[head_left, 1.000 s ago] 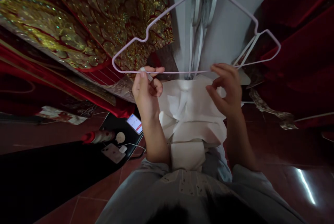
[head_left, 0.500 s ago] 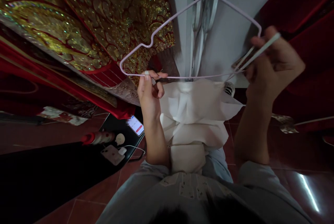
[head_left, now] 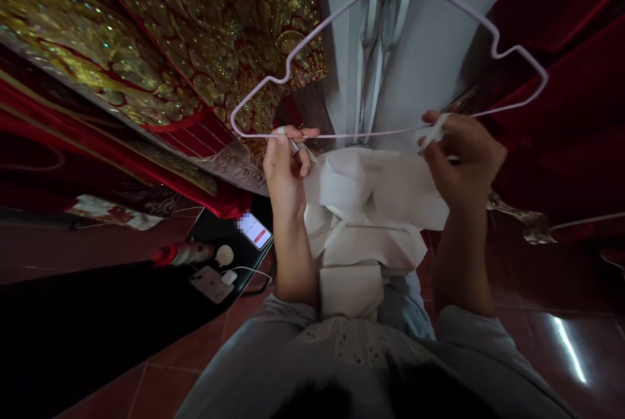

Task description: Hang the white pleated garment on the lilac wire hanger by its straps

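A pale pink clothes hanger (head_left: 336, 13) hangs in front of me, its notched arms spread wide. At the left part of its bottom bar, my left hand (head_left: 286, 168) is closed with the thumb and fingers round the bar and a thin white strap. My right hand (head_left: 463, 155) grips another white strap (head_left: 434, 133), looped over its fingers at the right part of the bar. Below the bar hangs a folded white cloth piece (head_left: 371, 198), perhaps a garment; the straps seem to run to it. The fingertips of the right hand are partly hidden.
Gold-sequined red garments (head_left: 195, 48) hang at the left and dark red cloth (head_left: 576, 120) at the right. Behind the hanger is a grey cabinet (head_left: 439, 22) with metal handles. A black bench (head_left: 112, 328) at lower left carries a lit phone (head_left: 254, 230), another phone (head_left: 211, 284) and a bottle (head_left: 185, 254).
My right hand has moved left and slightly down, bringing its strap around the bar's right part. The hanger's right end now shows outside the hand. My left hand keeps its hold.
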A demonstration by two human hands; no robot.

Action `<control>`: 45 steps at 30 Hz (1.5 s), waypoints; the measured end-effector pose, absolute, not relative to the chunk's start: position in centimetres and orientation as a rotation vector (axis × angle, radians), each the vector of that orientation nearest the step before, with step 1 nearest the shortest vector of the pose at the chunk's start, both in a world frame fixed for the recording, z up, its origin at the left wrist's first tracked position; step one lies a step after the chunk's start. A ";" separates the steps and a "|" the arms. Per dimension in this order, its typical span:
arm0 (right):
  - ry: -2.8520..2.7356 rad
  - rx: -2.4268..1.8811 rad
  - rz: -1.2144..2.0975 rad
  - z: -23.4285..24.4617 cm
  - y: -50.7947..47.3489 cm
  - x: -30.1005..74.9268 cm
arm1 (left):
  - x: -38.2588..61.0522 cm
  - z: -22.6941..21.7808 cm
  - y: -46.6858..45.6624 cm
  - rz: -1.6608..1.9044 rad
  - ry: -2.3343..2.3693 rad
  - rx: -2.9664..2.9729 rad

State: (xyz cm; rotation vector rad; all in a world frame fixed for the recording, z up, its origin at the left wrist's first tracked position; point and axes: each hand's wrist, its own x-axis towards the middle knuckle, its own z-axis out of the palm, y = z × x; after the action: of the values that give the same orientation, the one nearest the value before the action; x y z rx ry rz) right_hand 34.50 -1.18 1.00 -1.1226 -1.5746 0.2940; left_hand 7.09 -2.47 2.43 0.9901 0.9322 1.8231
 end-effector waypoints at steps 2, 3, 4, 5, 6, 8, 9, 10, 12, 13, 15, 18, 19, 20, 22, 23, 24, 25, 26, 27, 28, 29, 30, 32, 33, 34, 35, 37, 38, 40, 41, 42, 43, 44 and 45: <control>-1.622 -1.101 0.253 1.2 -1.6 33.7 | 6.7 2.2 -2.5 1.823 0.894 1.025; -1.593 -1.079 0.194 1.1 -1.7 33.6 | 6.3 2.1 -2.4 1.821 0.894 1.045; -1.586 -1.068 0.175 1.0 -1.7 33.7 | 5.8 1.9 -2.3 1.832 0.908 1.064; -1.585 -1.063 0.172 0.9 -1.8 33.8 | 5.2 1.7 -2.1 1.850 0.931 1.085; -1.592 -1.064 0.177 0.8 -1.8 34.1 | 4.5 1.4 -1.9 1.890 0.962 1.103; -1.606 -1.064 0.191 0.5 -1.8 34.6 | 2.7 0.7 -1.3 2.036 1.041 1.111; -1.616 -1.067 0.206 0.5 -1.7 34.8 | 1.8 0.4 -1.0 2.130 1.083 1.100; -1.625 -1.069 0.220 0.4 -1.7 34.9 | 1.0 0.2 -0.7 2.230 1.114 1.084; -1.634 -1.065 0.242 0.4 -1.6 35.0 | -0.4 0.4 -0.4 2.347 1.124 1.080; -1.638 -1.062 0.252 0.3 -1.5 35.0 | -0.8 0.8 -0.4 2.335 1.111 1.099; -1.648 -1.055 0.271 0.1 -1.4 34.9 | -1.0 2.5 -0.5 2.195 1.087 1.144; -1.652 -1.042 0.288 -0.3 -1.2 34.6 | 0.0 6.1 -0.5 1.909 1.077 1.152; -1.646 -1.038 0.285 -0.5 -1.2 34.6 | 0.4 7.2 -0.3 1.848 1.074 1.152; -1.636 -1.034 0.277 -0.7 -1.1 34.6 | 0.8 8.2 0.0 1.788 1.076 1.156; -1.619 -1.038 0.257 -0.9 -1.1 34.5 | 1.3 9.4 0.9 1.720 1.093 1.181; -1.615 -1.046 0.250 -1.0 -1.2 34.5 | 1.4 9.7 1.4 1.698 1.103 1.211; -1.612 -1.055 0.246 -1.0 -1.2 34.5 | 1.4 9.6 1.9 1.688 1.106 1.250; -1.612 -1.063 0.244 -1.0 -1.3 34.5 | 1.4 9.3 2.2 1.704 1.099 1.284; -1.610 -1.066 0.244 -0.9 -1.3 34.4 | 1.5 8.7 2.4 1.744 1.077 1.299; -1.607 -1.065 0.249 -0.7 -1.5 34.2 | 1.6 7.9 2.5 1.815 1.037 1.273; -1.604 -1.058 0.256 -0.6 -1.6 34.0 | 1.9 7.0 2.3 1.900 0.979 1.202; -1.604 -1.052 0.263 -0.4 -1.8 33.7 | 2.3 6.0 2.1 1.968 0.910 1.103; -1.607 -1.046 0.268 -0.3 -1.9 33.3 | 3.0 4.9 1.7 2.023 0.837 0.987; -1.616 -1.033 0.272 -0.1 -2.1 32.8 | 4.6 2.8 0.7 1.952 0.740 0.903; -1.616 -1.026 0.260 -0.1 -2.0 32.8 | 5.4 2.0 0.2 1.933 0.728 0.918; -1.599 -1.018 0.231 -0.1 -1.9 33.2 | 6.2 1.3 -0.3 1.926 0.730 0.931; -1.555 -1.007 0.185 -0.1 -1.6 33.8 | 6.8 0.8 -0.6 1.923 0.747 0.954; -1.386 -0.959 0.037 0.0 -0.7 36.1 | 7.4 0.4 -1.0 1.941 0.826 0.991; -1.276 -0.931 -0.038 0.4 -0.1 37.5 | 7.4 0.5 -1.0 1.949 0.871 1.004; -1.170 -0.908 -0.094 1.6 0.9 40.1 | 6.9 0.7 -0.9 1.956 0.923 1.013; -1.218 -0.964 -0.058 2.4 1.3 40.9 | 6.7 0.9 -0.9 1.951 0.920 1.016; -1.260 -0.988 -0.028 3.4 1.6 41.3 | 6.4 1.0 -0.9 1.944 0.900 1.017; -1.324 -1.021 0.026 4.5 1.7 41.3 | 6.2 1.0 -0.9 1.938 0.868 1.017; -1.376 -1.035 0.068 5.5 1.8 41.0 | 6.1 1.1 -0.9 1.937 0.829 1.015; -1.414 -1.037 0.096 6.5 1.8 40.4 | 6.1 1.1 -0.9 1.940 0.790 1.012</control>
State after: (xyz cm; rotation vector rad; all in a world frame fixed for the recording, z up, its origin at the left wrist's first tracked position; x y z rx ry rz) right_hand 40.35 1.76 6.47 -1.0375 -1.4141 0.0960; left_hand 6.12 -0.88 1.08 1.0118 0.7899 1.9398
